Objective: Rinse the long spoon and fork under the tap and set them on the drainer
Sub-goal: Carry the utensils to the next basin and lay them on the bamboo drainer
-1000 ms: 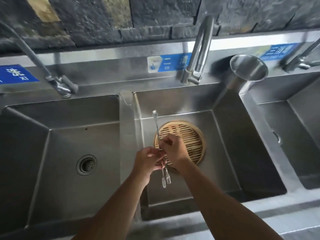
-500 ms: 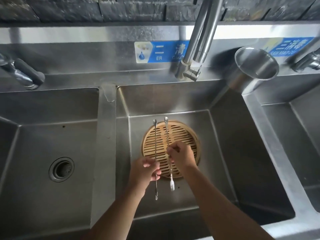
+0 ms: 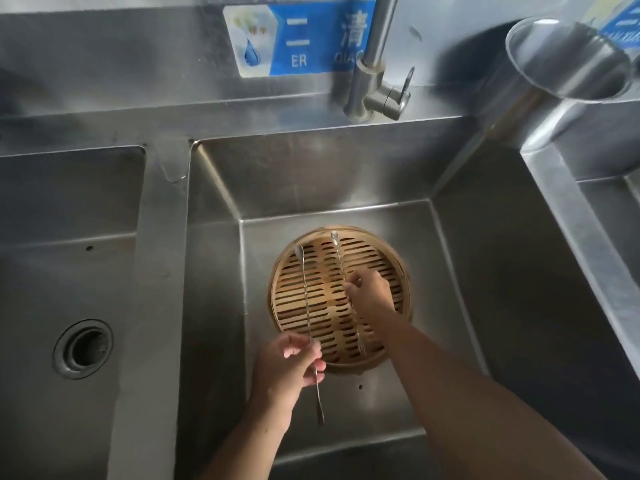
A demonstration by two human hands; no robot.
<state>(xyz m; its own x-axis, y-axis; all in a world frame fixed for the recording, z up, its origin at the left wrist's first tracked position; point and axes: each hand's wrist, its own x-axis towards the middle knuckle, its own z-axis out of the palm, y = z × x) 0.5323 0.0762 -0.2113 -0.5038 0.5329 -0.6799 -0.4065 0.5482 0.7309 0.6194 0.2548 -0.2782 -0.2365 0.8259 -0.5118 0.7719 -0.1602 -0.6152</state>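
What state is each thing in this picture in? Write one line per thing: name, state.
Left hand, pinching the left utensil.
Right hand, pinching the right utensil.
Left utensil, held above the middle basin.
Right utensil, held over the bamboo steamer.
Bamboo steamer, flat on the basin floor.
Tap, no water seen running.
Metal cup, upright on the ledge.

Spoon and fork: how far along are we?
Done: nothing confirmable; no water shows at the tap. In hand: left hand pinches the spoon, right hand the fork, both held over the bamboo tray in the middle basin. Left: rinse if not done, then set both down to drain.
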